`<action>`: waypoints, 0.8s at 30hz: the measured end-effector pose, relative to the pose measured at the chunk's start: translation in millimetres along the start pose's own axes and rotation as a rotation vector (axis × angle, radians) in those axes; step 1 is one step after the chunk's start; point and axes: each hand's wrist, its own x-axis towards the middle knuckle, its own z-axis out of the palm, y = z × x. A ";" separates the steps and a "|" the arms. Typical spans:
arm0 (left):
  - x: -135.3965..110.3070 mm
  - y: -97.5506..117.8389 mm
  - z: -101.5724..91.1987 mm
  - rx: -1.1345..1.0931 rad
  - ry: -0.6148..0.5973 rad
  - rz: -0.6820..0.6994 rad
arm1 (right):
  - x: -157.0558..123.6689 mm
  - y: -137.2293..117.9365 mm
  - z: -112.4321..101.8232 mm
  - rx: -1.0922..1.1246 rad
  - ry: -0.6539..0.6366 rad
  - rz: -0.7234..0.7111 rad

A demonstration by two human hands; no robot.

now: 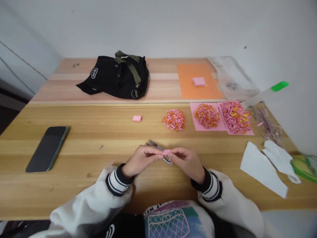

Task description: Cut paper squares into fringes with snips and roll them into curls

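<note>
Between my fingertips is a small pink piece of paper point(165, 152). My left hand point(143, 159) pinches its left end, and my right hand point(185, 162) pinches the right. Under my hands lies a pair of scissors point(155, 144), blades pointing to the back left, its handles partly covered. A small pink paper stack point(137, 118) rests farther back on the left. Behind my hands is a loose pile of pink and orange paper bits point(174, 120). Two more piles, a pink-orange one point(207, 115) and a larger one point(236, 117), sit on pink sheets to the right.
At the back lie a black bag point(114, 77) and an orange sheet point(184, 91) bearing a pink block point(199, 81). A phone point(48, 148) is at left. White paper point(262, 170), a plastic bag point(235, 79) and a green-tipped translucent strip point(268, 91) occupy the right side.
</note>
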 end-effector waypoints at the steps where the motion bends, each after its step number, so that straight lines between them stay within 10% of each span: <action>1: -0.1 0.4 -0.6 0.009 -0.008 0.008 | -0.3 -0.7 0.0 -0.008 -0.003 0.000; 24: -2.6 -1.3 2.2 0.103 0.038 0.064 | -2.8 -5.7 -0.9 -0.025 -0.025 0.012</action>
